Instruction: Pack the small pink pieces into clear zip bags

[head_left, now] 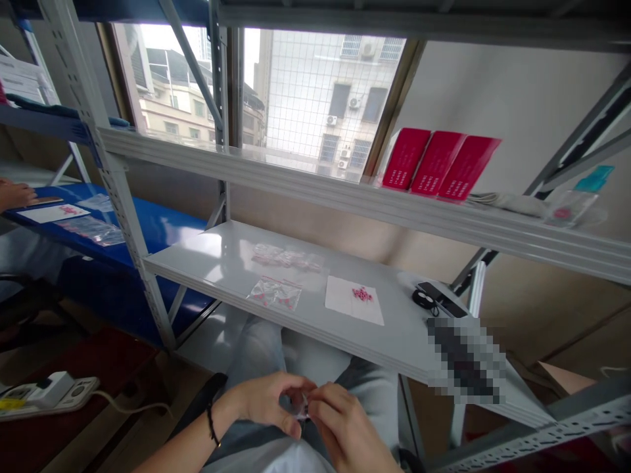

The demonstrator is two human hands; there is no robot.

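Note:
Over my lap, both hands meet around a small clear plastic bag (302, 408); most of it is hidden by the fingers. My left hand (274, 402), with a dark bracelet at the wrist, is closed on the bag between thumb and fingers. From the right, my right hand (340, 415) pinches the same bag. On the grey shelf table (305, 322) ahead, small pink-red pieces (363, 294) lie in a pile on a white sheet (340, 299). Left of it are clear zip bags (275, 293) with a few pink pieces inside, and more flat clear bags (286, 257) behind.
Red boxes (436, 164) and a spray bottle with a blue top (576, 197) stand on the upper shelf. A black cable (424, 299) and a pixelated dark object (463, 358) lie at the table's right. Another person's hand (17, 195) is at the blue table (162, 226). A power strip (54, 394) sits lower left.

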